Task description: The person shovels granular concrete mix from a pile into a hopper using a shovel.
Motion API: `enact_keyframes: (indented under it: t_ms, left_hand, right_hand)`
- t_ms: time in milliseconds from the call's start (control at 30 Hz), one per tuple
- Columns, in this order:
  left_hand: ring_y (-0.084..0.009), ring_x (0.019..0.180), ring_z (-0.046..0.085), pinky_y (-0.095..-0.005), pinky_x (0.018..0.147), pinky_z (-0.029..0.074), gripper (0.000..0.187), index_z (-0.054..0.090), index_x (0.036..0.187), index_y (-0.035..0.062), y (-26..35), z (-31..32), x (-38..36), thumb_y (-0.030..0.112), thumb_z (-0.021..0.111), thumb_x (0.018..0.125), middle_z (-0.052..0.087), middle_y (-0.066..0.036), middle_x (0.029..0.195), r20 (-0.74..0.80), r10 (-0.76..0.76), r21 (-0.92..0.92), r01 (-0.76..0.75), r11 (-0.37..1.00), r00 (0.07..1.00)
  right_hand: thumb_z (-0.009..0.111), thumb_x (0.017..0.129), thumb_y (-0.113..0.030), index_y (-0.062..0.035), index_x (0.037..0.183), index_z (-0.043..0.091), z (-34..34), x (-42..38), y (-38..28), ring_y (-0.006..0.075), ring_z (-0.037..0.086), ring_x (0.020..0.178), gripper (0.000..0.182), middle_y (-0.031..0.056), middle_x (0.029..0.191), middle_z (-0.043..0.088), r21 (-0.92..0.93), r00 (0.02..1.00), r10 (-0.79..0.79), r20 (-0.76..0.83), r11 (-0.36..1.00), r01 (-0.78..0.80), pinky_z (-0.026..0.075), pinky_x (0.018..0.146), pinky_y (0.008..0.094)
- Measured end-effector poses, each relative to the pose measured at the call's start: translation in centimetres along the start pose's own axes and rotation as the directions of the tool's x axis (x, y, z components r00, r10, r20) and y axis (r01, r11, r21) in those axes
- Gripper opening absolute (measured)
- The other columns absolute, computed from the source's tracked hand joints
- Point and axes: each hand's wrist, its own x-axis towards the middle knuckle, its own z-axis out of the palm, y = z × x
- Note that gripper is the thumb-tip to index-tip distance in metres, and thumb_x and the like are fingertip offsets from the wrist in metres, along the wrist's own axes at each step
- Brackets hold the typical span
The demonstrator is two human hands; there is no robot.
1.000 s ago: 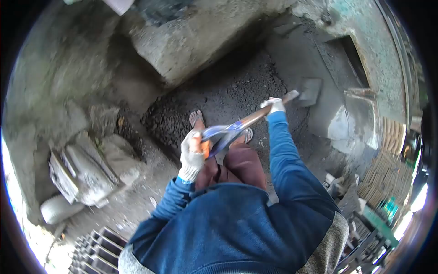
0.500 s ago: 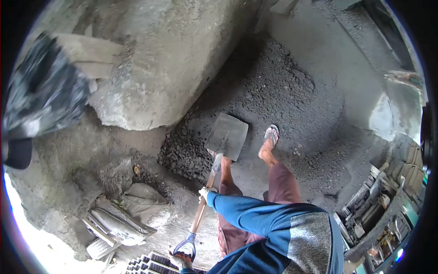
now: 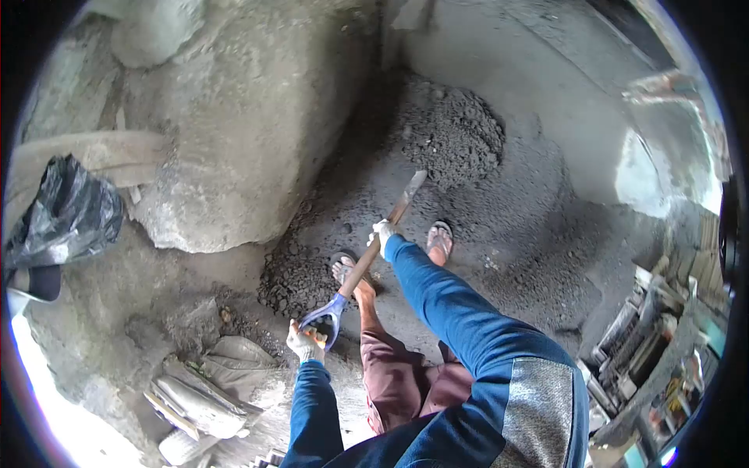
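Note:
A shovel (image 3: pixel 365 274) with a wooden shaft and a blue-purple D-shaped handle runs diagonally in front of me, its head end away from my body. My left hand (image 3: pixel 306 341), in a light work glove, is closed around the grip of the handle. Further down the shaft, near the metal socket, my gloved right hand (image 3: pixel 382 235) is wrapped around the wood. The socket points at a heap of dark grey gravelly material (image 3: pixel 460 140). I cannot make out the blade, which is hidden at the heap's near edge.
A large boulder (image 3: pixel 226 117) rises at the left. Coarse stones (image 3: pixel 300 281) lie beside my sandalled feet. A black plastic bag (image 3: pixel 66 210) hangs at far left. Stacked scrap wood (image 3: pixel 640 343) is at right, and a worn sack (image 3: pixel 238 359) lies lower left.
Both hands have pushed the shovel forward and away from my body. Its blade, earlier in plain view above my foot, is now at the heap and out of sight.

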Motion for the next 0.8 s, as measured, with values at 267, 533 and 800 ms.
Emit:
enact_keyframes:
  t_ms: [267,533,800]
  left_hand:
    - [-0.022,0.039,0.036,-0.0372,0.04,0.03,0.064,0.037,0.056,0.0138,0.6,-1.7,-6.2,0.067,0.05,0.089,0.035,-0.003,0.048,0.208,-0.048,0.32,-0.021,0.947,0.977]
    - [-0.0159,0.043,0.04,-0.0328,0.041,0.035,0.056,0.052,0.071,0.0167,-3.1,12.5,-19.4,0.071,0.049,0.085,0.042,0.001,0.055,0.58,-0.443,0.652,-0.063,0.755,0.684]
    - [-0.0265,0.058,0.06,-0.0369,0.054,0.047,0.03,0.062,0.077,0.0042,-3.3,17.0,-50.1,0.03,0.077,0.076,0.06,-0.007,0.069,0.706,-0.155,-0.471,-0.621,0.627,-0.691]
  right_hand:
    - [0.063,0.09,-0.015,-0.0186,0.096,0.049,-10.4,-16.0,-0.9,0.0228,0.056,0.063,0.014,0.0029,0.085,0.056,0.294,0.96,-0.27,-0.069,0.914,0.279,0.05,0.058,0.0457]
    - [0.046,0.097,-0.013,-0.0089,0.095,0.049,-18.0,-48.8,-14.4,0.0254,0.056,0.053,0.005,0.0079,0.072,0.057,0.214,0.516,-0.479,-0.71,0.551,0.806,0.048,0.045,0.0447]
    - [0.052,0.096,-0.027,-0.0142,0.088,0.049,-32.7,-73.0,-20.9,0.0218,0.053,0.053,0.015,0.0043,0.071,0.056,0.303,0.069,-0.884,-0.462,-0.084,0.949,0.048,0.056,0.0415]
